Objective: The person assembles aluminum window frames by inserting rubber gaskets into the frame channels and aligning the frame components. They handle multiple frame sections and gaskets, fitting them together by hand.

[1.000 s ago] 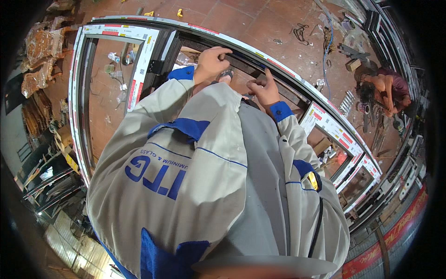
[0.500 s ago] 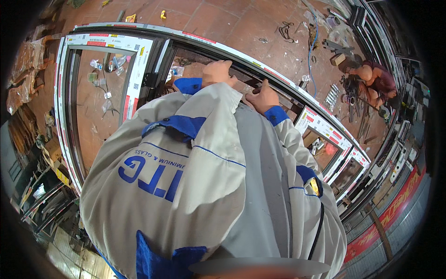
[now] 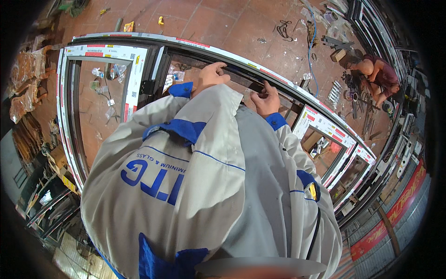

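Dark strip: a thin dark strip, rubber gasket by the look of it [image 3: 241, 74], is seen lying along the upper rail of the large dark aluminium window frame with white protective tape [image 3: 297, 95], just beyond both hands.
Long axis: the strip runs with the rail, from upper left down to the right.
Left hand [image 3: 211, 76]: fingers are curled over the rail and pressed together on the strip's left part.
Right hand [image 3: 265, 100]: fingers are pinched on the strip further right; whether the tips fully close cannot be told.
Nearer hand: both are touching it; the left one is set higher along it.
Frame position: it is laid flat over the red tiled floor [image 3: 223, 23].
Count: one strip, one frame with several openings, two hands at work, one other person [image 3: 376, 76] crouched well apart.
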Motion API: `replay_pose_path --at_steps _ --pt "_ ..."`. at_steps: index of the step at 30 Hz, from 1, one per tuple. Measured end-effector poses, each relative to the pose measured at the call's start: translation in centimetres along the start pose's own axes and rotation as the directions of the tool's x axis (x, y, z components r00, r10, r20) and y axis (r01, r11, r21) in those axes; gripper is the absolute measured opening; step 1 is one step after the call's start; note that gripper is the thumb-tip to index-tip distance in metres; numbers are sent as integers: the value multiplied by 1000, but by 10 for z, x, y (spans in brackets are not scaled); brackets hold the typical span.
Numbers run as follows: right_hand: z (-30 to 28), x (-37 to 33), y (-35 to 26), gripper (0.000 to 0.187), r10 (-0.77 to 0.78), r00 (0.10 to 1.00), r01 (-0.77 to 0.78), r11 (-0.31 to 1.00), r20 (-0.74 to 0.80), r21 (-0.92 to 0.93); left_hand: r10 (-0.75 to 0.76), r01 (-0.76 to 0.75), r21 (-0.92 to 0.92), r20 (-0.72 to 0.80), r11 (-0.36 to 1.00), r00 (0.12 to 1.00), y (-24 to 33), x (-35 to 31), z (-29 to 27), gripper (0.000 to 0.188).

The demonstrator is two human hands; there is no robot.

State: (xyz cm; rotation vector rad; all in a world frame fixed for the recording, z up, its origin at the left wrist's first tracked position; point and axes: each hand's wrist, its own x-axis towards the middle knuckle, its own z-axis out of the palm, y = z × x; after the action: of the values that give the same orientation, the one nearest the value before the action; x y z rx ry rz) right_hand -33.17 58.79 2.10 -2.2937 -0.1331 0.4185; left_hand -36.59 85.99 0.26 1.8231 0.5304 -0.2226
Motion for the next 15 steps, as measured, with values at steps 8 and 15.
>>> replay_pose_path --at_steps 8,15 --pt "14 14 -2 35 179 966 -129 959 -188 252 29 -28 -88 12 996 1000 -17 12 14 60" --pt "22 13 -35 30 286 958 -236 720 31 652 146 -145 10 -20 989 989 -26 12 9 61"
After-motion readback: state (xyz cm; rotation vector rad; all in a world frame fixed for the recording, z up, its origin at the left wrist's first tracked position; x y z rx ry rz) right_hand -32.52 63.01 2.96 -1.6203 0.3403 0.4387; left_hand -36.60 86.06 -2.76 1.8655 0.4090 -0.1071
